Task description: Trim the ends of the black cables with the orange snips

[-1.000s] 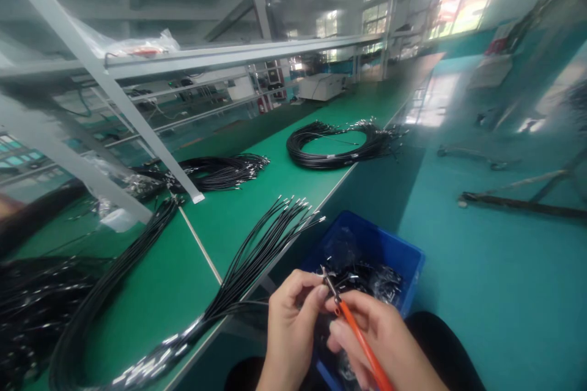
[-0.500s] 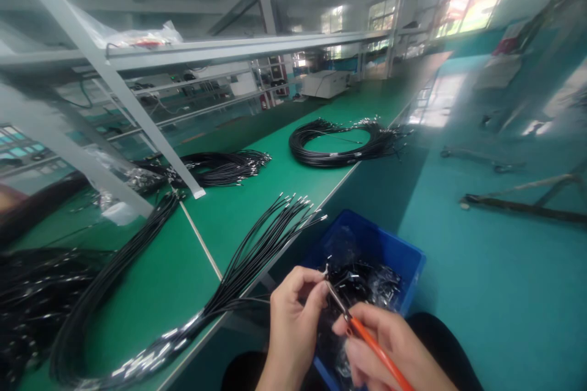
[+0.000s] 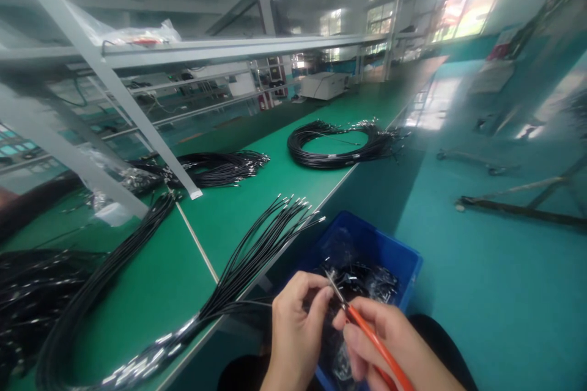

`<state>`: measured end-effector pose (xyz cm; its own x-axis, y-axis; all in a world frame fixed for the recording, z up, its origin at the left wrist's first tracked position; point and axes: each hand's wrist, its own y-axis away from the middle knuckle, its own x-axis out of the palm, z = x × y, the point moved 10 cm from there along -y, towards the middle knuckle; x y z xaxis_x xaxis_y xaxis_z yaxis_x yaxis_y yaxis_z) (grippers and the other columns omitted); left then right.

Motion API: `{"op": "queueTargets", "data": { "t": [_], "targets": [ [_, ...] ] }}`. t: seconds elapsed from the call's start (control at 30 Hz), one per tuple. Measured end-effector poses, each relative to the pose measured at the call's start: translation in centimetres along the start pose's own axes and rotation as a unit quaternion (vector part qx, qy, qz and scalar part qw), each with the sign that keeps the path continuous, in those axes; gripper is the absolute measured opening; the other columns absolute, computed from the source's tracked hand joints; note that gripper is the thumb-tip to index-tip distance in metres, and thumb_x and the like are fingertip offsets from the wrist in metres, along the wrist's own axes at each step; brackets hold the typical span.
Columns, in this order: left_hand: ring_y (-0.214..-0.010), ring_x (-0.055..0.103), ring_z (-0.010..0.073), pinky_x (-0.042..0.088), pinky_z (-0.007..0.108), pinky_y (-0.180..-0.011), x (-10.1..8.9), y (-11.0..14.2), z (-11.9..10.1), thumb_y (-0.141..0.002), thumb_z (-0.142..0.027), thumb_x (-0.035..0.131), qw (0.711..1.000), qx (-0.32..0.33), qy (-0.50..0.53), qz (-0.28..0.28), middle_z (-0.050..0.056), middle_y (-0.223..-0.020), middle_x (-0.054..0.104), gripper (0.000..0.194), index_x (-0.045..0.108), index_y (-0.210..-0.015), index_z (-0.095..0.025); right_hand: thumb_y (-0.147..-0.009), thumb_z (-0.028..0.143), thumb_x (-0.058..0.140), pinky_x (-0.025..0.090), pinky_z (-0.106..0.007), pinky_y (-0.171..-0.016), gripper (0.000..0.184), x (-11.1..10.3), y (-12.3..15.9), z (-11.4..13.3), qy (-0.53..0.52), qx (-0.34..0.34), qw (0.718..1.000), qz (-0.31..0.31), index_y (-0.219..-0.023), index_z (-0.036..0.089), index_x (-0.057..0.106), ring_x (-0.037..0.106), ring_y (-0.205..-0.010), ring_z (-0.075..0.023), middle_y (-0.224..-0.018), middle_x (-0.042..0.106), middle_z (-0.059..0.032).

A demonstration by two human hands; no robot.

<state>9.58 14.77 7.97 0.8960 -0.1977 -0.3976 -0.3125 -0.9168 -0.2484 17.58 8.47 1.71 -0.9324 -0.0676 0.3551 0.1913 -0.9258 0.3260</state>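
Over a blue bin, my left hand [image 3: 298, 317] pinches the end of a black cable, thumb against forefinger. The cable [image 3: 247, 303] runs from the bundle on the bench, and its tip is mostly hidden by my fingers. My right hand [image 3: 385, 342] is closed round a pair of orange-handled scissors [image 3: 373, 336]. Their metal blades [image 3: 337, 287] point up and left, right beside the left fingertips. Whether the blades touch the cable is too small to tell. A bundle of black cables [image 3: 257, 250] with metal-tipped ends lies on the bench, its ends fanned near the edge.
The blue bin [image 3: 403, 250] holds clear plastic bags and black parts. On the green bench [image 3: 257, 195] lie a coiled cable bundle [image 3: 321, 162] and another bundle [image 3: 229, 168]. Slanted shelf posts [image 3: 151, 125] stand at the left. A wheeled stand's leg [image 3: 518, 211] is on the floor at right.
The scissors' handles have spread apart, and the blades now sit slightly higher beside the left fingertips. My left hand has shifted slightly right and down, still pinching. The view has moved slightly.
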Motion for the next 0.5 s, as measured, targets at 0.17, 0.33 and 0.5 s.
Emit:
{"op": "queueTargets", "data": {
  "t": [0.17, 0.33, 0.5],
  "targets": [
    [-0.063, 0.059, 0.0141, 0.045, 0.022, -0.059, -0.4, -0.3, -0.6, -0.08, -0.018, 0.058, 0.999, 0.022, -0.039, -0.022, -0.001, -0.069, 0.064, 0.007, 0.063, -0.076, -0.019, -0.063, 0.018, 0.071, 0.035, -0.018, -0.046, 0.018, -1.4, 0.7, -0.5, 0.05, -0.021, 0.996, -0.07, -0.074, 0.015, 0.057, 0.046, -0.045, -0.0065, -0.054, 0.054, 0.0047],
    [-0.061, 0.058, 0.0133, 0.044, 0.022, -0.057, -0.1, -0.2, -1.5, -0.081, -0.017, 0.056, 0.995, 0.042, -0.088, -0.004, -0.001, -0.068, 0.062, 0.008, 0.061, -0.075, -0.019, -0.061, 0.017, 0.073, 0.035, -0.02, -0.045, 0.024, -3.5, 1.6, 0.4, -0.007, -0.088, 0.982, -0.166, -0.08, 0.018, 0.059, 0.044, -0.046, -0.0079, -0.056, 0.052, 0.0058],
    [-0.063, 0.056, 0.0146, 0.042, 0.025, -0.059, 0.8, 0.7, -3.2, -0.083, -0.016, 0.054, 0.985, 0.128, -0.117, 0.011, 0.001, -0.069, 0.059, 0.009, 0.058, -0.075, -0.018, -0.065, 0.029, 0.074, 0.045, -0.024, -0.057, 0.035, -4.6, 2.1, 2.7, -0.08, -0.18, 0.951, -0.24, -0.094, 0.023, 0.055, 0.055, -0.06, -0.0134, -0.073, 0.062, 0.001]
  ]
}}
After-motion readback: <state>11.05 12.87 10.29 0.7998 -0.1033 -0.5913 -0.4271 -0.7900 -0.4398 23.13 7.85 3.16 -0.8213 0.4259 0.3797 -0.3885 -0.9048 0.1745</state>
